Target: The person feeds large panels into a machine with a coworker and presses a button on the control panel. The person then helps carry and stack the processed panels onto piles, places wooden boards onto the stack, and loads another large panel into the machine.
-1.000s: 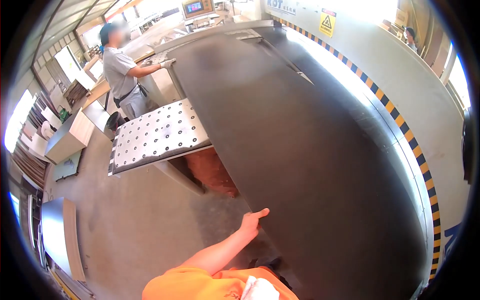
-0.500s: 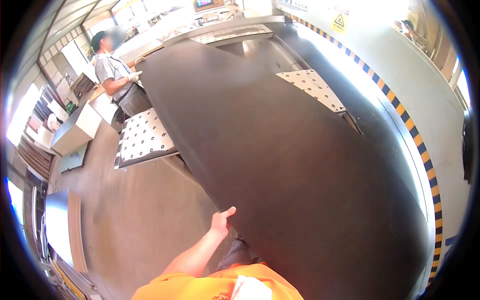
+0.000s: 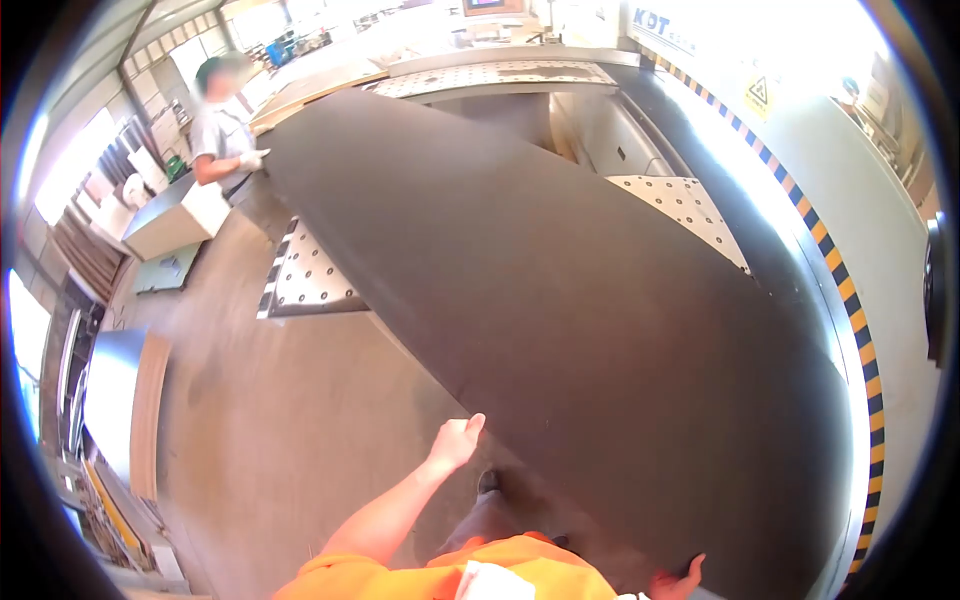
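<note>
Along near left edge, left hand (image 3: 458, 443) grips panel (image 3: 560, 300); right hand (image 3: 678, 582), near end, grip unclear. Panel's over table (image 3: 312, 275) but askew, not let go yet.

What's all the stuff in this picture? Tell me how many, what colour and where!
Big panel: one, dark brown, slanting across the middle
Dotted tabletops: three parts showing, white with dark dots, left, right and beyond the panel
Co-worker: one, grey shirt, far left
Warning sign: one, yellow, upper right wall
Striped band: one, yellow and black, right
Board stacks: at least two, pale-edged, left
Floor: one, greyish brown, below
Far background: too bright to count
Orange shirt: one, orange, bottom
Left hand: one, bare, panel's near edge
Right hand: one, bare, bottom, partly hidden
</note>
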